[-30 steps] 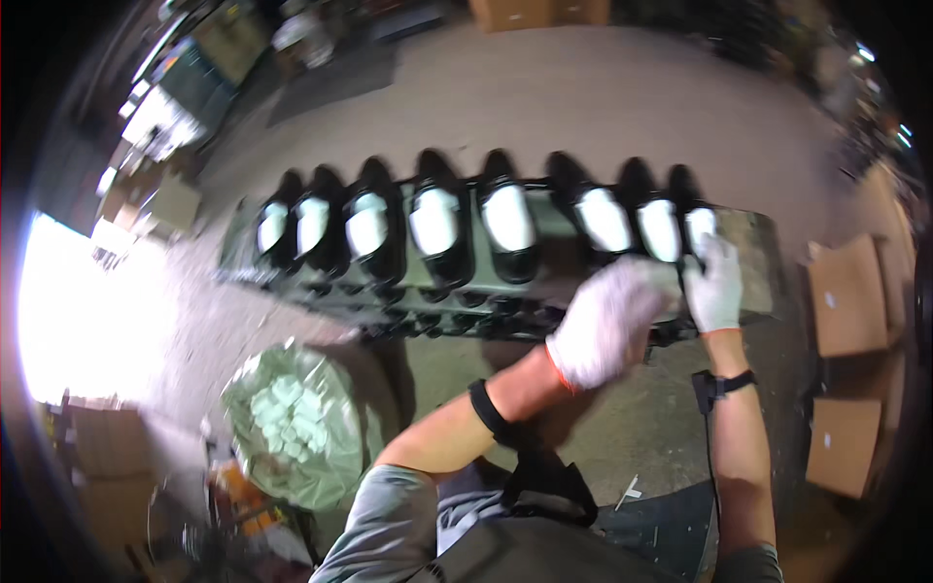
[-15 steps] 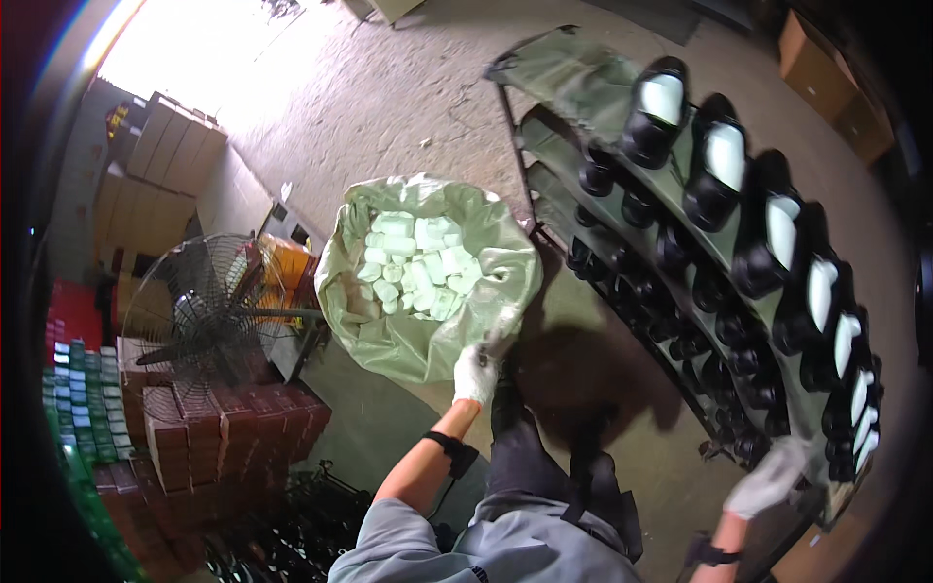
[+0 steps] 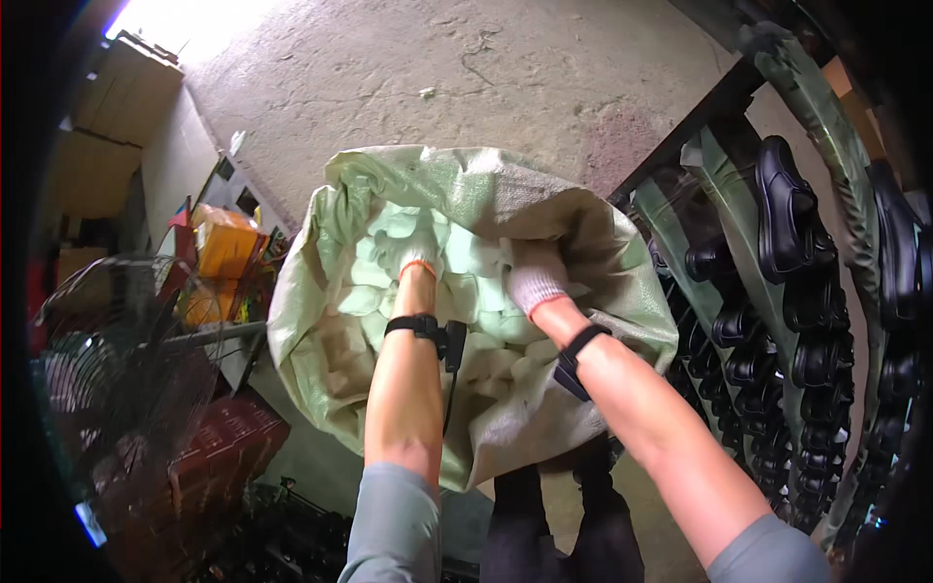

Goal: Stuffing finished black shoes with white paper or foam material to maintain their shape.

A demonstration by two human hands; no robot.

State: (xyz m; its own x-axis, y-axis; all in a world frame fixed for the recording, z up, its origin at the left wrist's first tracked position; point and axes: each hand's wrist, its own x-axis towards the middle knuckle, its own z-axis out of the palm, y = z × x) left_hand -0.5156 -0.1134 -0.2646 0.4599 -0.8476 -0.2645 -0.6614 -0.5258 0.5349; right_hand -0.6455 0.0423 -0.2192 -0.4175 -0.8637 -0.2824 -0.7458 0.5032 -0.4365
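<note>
A large pale-green woven sack (image 3: 301, 311) stands in front of me with its rim rolled outward. Many whitish, block-like pieces (image 3: 481, 291) fill it; their exact kind does not show. Both my hands wear white knit gloves with orange cuffs and reach down into the sack. My left hand (image 3: 414, 255) is among the pieces near the far middle, its fingers blending into them. Beside it, to the right, my right hand (image 3: 535, 272) reaches in close to the shaded wall, with its fingers hidden. Whether either hand grips a piece cannot be seen.
On the right stands a tiered rack with several rows of black shoes (image 3: 785, 214). A wire-caged fan (image 3: 126, 350) is at the left, above dark red boxes (image 3: 228, 442). Orange packages (image 3: 224, 248) and cardboard cartons (image 3: 121, 92) lie farther left. Concrete floor (image 3: 389, 68) spreads beyond the sack.
My left hand has left the sack's near rim and reached inside. My right hand has come from beside the shoe rack into the sack. The view is now closer over the sack.
</note>
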